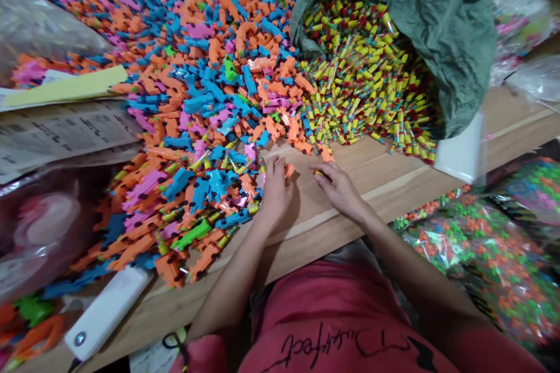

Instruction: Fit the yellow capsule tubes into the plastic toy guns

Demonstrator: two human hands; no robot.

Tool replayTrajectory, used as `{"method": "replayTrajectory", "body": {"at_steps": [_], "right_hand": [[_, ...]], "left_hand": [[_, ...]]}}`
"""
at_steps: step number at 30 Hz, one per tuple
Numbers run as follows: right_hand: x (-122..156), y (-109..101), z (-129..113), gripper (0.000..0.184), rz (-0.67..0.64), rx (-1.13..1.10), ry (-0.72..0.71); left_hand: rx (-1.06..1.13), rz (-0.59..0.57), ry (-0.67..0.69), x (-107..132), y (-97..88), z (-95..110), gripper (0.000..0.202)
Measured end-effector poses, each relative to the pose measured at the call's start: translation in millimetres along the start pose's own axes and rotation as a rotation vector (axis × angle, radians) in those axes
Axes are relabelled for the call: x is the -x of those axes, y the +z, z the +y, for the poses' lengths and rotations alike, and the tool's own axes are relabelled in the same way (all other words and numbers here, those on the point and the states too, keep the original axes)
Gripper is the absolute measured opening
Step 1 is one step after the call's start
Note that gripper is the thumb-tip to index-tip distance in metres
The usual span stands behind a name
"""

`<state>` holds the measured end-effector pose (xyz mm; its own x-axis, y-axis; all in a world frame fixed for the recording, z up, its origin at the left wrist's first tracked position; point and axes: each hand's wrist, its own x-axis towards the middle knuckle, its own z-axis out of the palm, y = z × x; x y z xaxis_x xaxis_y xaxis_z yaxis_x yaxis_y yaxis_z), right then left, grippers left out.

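Note:
My left hand [276, 189] is at the right edge of the toy heap, its fingers curled round a small orange plastic toy car [289, 171]. Most of that toy is hidden behind the fingers. A short way to the right, my right hand [339, 187] pinches a small yellow-and-red tube [319, 173] between thumb and forefinger. Bare wooden tabletop [306, 198] separates the two hands. Beyond them spreads a large heap of orange, blue, pink and green toy cars [210, 93]. Many similar yellow tubes [371, 81] spill out of a green sack [455, 29].
A white device [109, 312] lies at the front left edge. Printed cardboard [65, 134] and a clear plastic bag [44, 17] border the heap on the left. Filled bags of colourful pieces [485, 256] stand below the table's right edge.

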<state>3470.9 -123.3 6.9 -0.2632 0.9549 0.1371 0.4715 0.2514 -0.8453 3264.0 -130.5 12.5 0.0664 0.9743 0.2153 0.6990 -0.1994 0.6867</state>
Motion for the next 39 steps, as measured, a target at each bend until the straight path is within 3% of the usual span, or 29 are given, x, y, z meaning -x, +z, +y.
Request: {"method": "replayTrajectory", "body": {"at_steps": [7, 17, 25, 32, 35, 37, 39], "right_hand": [[1, 7, -30, 0.025, -0.030, -0.155, -0.059], [6, 1, -41, 0.030, -0.124, -0.157, -0.082], [1, -7, -43, 0.020, -0.190, -0.130, -0.045], [0, -9, -50, 0.019, -0.211, -0.085, -0.058], [-4, -19, -46, 0.016, -0.260, -0.185, -0.050], [-11, -37, -33, 0.026, -0.221, -0.215, -0.015], [-22, -62, -12, 0.032, -0.089, -0.162, 0.011]], "left_hand": [[0.300, -0.139, -0.001, 21, -21.8, 16, 0.028], [0.068, -0.026, 0.194, 26, -24.3, 8, 0.027], [-0.130, -0.161, 0.378, 21, -37.1, 15, 0.036], [-0.122, -0.109, 0.443, 17, -28.8, 16, 0.038], [-0.087, -0.125, 0.362, 17, -52.4, 8, 0.038], [-0.119, -0.021, 0.217, 17, -87.6, -1, 0.034], [-0.214, 0.150, 0.025, 16, -129.1, -9, 0.035]]}}
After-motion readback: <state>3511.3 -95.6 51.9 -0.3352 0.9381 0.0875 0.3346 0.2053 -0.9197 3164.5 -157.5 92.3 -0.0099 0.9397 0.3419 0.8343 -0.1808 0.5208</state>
